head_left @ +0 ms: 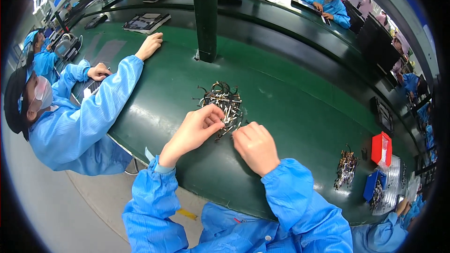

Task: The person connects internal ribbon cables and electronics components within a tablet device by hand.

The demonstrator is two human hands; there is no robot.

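Note:
A tangled pile of small, thin black parts with silver and gold ends (pixel 221 97) lies on the green tabletop (pixel 300 136) in front of me. They look like short strips or cables, too small to name surely. At the near left edge of the pile, my left hand (pixel 193 130) is closed in a pinch, thumb against fingers. My right hand (pixel 257 147) is beside the near right edge, knuckles up and fingers curled together. Whatever lies between the fingertips of either hand is hidden or too small to make out. A thin light strip shows between the two hands.
A dark green post (pixel 206 23) rises behind the pile. On my right are a second pile of parts (pixel 347 168), a red bin (pixel 381 149) and a blue bin (pixel 374 185). A co-worker in blue (pixel 89 117) reaches across the table at left, near a dark device (pixel 146 22).

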